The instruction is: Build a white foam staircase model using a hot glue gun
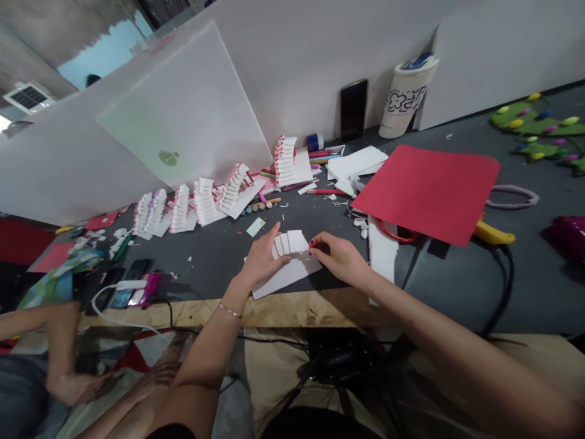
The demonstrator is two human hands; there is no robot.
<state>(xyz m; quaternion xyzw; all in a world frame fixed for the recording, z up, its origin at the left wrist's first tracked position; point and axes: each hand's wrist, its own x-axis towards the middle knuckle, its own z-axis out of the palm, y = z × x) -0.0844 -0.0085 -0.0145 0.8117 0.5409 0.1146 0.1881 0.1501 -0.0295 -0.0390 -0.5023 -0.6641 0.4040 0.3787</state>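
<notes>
A small white foam-like model [289, 242] with several upright strips side by side stands on a white sheet [287, 274] near the table's front edge. My left hand [264, 256] grips its left side, thumb in front and fingers behind. At the right end of the model, my right hand [340, 256] has thumb and index finger pinched together, palm turned inward. Whatever lies between those fingertips is too small to make out. Just beyond my left hand is a small pale green paper piece [256, 227].
Similar white models with red tips [286, 160] line the back. A red sheet [429, 189] covers scissors [397, 231] and a yellow-handled tool [493, 233] on the right. A cup [406, 97] and phone [353, 110] stand behind. Another person's hand [77, 384] is lower left.
</notes>
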